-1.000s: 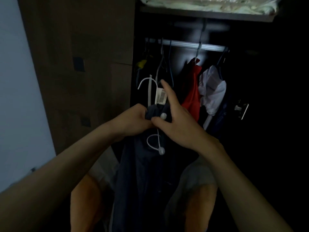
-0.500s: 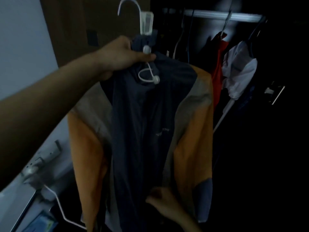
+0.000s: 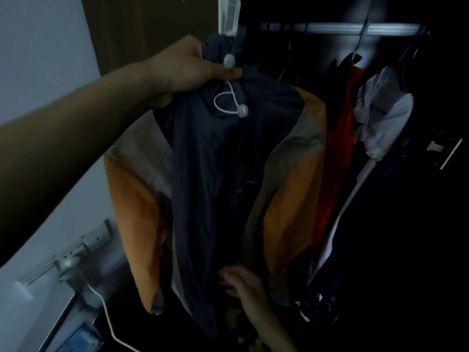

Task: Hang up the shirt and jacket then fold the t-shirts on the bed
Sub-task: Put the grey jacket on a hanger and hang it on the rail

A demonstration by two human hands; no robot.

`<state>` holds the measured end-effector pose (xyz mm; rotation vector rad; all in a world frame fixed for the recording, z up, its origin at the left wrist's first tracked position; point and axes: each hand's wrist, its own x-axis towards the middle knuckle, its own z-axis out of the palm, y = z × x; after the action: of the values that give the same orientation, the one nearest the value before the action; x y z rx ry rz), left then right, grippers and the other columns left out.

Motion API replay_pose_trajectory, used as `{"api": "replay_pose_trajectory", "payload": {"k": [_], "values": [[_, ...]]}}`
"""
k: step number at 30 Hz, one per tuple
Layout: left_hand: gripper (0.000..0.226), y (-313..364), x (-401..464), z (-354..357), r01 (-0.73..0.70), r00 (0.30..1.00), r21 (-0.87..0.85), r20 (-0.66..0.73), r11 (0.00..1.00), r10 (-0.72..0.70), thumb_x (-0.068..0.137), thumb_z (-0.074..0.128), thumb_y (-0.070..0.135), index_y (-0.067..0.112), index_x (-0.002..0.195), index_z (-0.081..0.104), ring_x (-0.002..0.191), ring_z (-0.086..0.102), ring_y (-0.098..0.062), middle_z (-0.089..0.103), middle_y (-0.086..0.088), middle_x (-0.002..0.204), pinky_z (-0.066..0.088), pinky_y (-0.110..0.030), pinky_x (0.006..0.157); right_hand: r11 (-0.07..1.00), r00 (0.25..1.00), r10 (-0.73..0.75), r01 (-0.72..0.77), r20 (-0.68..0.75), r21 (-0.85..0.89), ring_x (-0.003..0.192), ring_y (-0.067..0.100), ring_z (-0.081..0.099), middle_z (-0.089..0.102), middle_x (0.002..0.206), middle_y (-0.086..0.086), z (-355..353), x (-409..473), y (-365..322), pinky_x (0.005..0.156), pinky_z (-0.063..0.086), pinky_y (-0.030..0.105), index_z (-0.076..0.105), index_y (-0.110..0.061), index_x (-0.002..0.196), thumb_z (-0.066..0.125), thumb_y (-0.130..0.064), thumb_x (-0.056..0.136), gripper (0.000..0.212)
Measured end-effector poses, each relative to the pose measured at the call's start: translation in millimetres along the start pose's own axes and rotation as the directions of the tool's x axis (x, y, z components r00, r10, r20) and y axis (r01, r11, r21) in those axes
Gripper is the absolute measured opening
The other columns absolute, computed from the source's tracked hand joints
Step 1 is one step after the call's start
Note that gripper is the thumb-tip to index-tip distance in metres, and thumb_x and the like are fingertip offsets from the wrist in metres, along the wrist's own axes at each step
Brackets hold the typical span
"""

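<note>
While gripped at the collar by left hand (image 3: 186, 66), jacket (image 3: 215, 179) hangs full length just left of closet rail (image 3: 355, 28), in front of the dark closet opening. Dark blue front panel, grey and orange sleeves, white drawcord (image 3: 229, 102) with two toggles below the collar. Left fingers (image 3: 229, 72) clenched round collar fabric. Hanger tag (image 3: 229, 15) poking up above the collar; hanger hook cut off at frame top. Right hand (image 3: 239, 282) at jacket's lower hem, blurred; cannot tell whether those fingers grasp cloth or just touch it. Below the rail: red garment (image 3: 337, 148) and white garment (image 3: 383, 115) on hangers. Far left of rail: brown closet door (image 3: 152, 29), pale wall, white cable (image 3: 106, 316) trailing low.
</note>
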<state>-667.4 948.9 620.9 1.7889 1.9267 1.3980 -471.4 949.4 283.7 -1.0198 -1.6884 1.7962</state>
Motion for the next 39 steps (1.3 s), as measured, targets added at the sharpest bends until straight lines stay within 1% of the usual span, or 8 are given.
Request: {"api": "replay_pose_trajectory", "payload": {"k": [6,11,16,19,23,27,30,39], "values": [[0.021,-5.7,7.7,17.1,-0.001,0.994,-0.136,0.106,0.991,0.016,0.085,0.077,0.022,0.004,0.096,0.075,0.086,0.073,-0.013,0.077,-0.004,0.091,0.059,-0.024,0.076,0.752,0.765,-0.644,0.634,0.004,-0.178,0.106,0.011,0.066,0.072,0.106,-0.007,-37.8,-29.3,-151.5,0.095,0.052,0.029,0.069,-0.021,0.107,0.073,-0.029,0.088,0.02],[0.026,-4.9,11.0,22.3,-0.018,0.988,-0.151,0.148,0.988,0.041,0.083,0.078,0.025,0.003,0.096,0.075,0.091,0.073,-0.02,0.077,-0.009,0.094,0.058,-0.032,0.082,0.478,0.416,-0.876,0.684,-0.243,-0.551,0.119,0.011,0.056,0.057,0.122,-0.009,-79.6,-6.5,-218.2,0.1,0.05,0.036,0.052,-0.028,0.12,0.077,-0.043,0.078,0.051],[0.02,-3.9,7.7,28.8,0.007,0.961,-0.145,0.274,0.989,0.034,0.085,0.077,0.025,0.005,0.084,0.074,0.078,0.072,-0.011,0.076,-0.005,0.082,0.053,-0.02,0.067,0.545,0.569,-0.801,0.568,-0.183,-0.617,0.123,0.003,0.052,0.055,0.133,-0.014,-99.6,15.8,-258.6,0.099,0.047,0.028,0.045,-0.037,0.132,0.075,-0.061,0.074,0.07],[0.04,-9.3,10.3,36.6,-0.035,0.953,-0.134,0.295,0.99,0.074,0.079,0.079,0.032,-0.005,0.092,0.073,0.081,0.067,-0.017,0.075,-0.017,0.091,0.049,-0.032,0.074,0.527,0.673,-0.74,0.574,-0.006,-0.626,0.109,-0.003,0.06,0.065,0.119,-0.014,-92.6,22.9,-279.7,0.087,0.048,0.018,0.055,-0.032,0.126,0.077,-0.054,0.078,0.057],[0.063,-13.1,11.4,41.1,-0.028,0.939,-0.1,0.338,0.995,0.061,0.074,0.082,0.047,-0.012,0.091,0.066,0.078,0.058,-0.025,0.065,-0.034,0.089,0.041,-0.04,0.071,0.58,0.773,-0.614,0.577,0.156,-0.575,0.099,-0.001,0.068,0.074,0.103,-0.011,-88.6,36.5,-289.3,0.088,0.055,0.025,0.069,-0.03,0.102,0.079,-0.05,0.077,0.034],[0.073,-19.5,12.5,39.7,-0.033,0.908,-0.043,0.417,0.999,0.048,0.075,0.08,0.055,-0.013,0.094,0.061,0.077,0.06,-0.037,0.063,-0.031,0.087,0.044,-0.044,0.071,0.712,0.832,-0.493,0.555,0.257,-0.43,0.089,0.007,0.073,0.078,0.095,-0.001,-96.5,36.3,-288.8,0.076,0.056,0.019,0.071,-0.021,0.103,0.077,-0.017,0.087,0.018],[0.043,-25.3,12.0,37.3,-0.025,0.886,-0.055,0.461,0.998,0.047,0.084,0.077,0.038,0.003,0.109,0.07,0.102,0.07,-0.032,0.073,-0.017,0.105,0.054,-0.049,0.097,0.769,0.863,-0.444,0.506,0.242,-0.392,0.092,0.014,0.074,0.078,0.101,0.006,-102.9,34.1,-287.1,0.079,0.058,0.022,0.072,-0.015,0.113,0.074,-0.019,0.089,0.025],[0.038,-42.3,6.7,28.7,-0.051,0.904,-0.124,0.415,0.991,0.098,0.085,0.076,0.018,0.018,0.119,0.059,0.104,0.069,-0.02,0.071,-0.006,0.112,0.053,-0.043,0.098,0.787,0.856,-0.501,0.511,0.125,-0.346,0.097,0.015,0.074,0.078,0.1,0.003,-108.4,24.7,-287.2,0.084,0.058,0.027,0.066,-0.02,0.119,0.074,-0.024,0.088,0.032]]}}
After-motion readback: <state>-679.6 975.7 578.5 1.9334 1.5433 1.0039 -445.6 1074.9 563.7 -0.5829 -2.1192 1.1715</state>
